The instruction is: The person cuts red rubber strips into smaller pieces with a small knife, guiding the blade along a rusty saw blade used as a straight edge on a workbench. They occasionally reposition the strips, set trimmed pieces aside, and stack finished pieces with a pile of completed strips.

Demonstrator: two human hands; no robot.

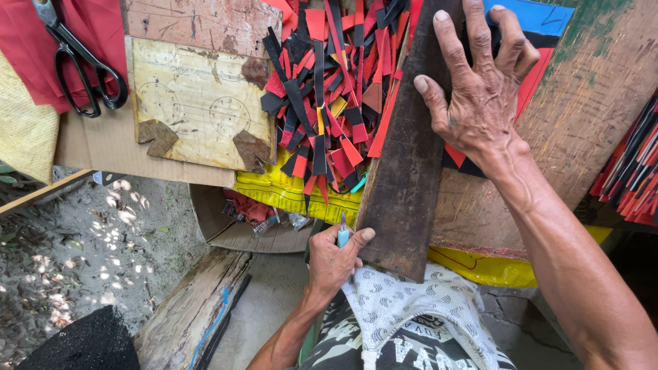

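A crumpled yellow plastic package with red print lies under the strip pile.

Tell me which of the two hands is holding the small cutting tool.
The left hand, low in the picture by the near end of the dark wooden plank. It has a grip on the blue-handled cutter; the right hand lies spread flat on the plank.

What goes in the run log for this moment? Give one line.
left hand: grips small cutter at plank's near end | right hand: pressed flat on dark plank | beside: red-black strip pile
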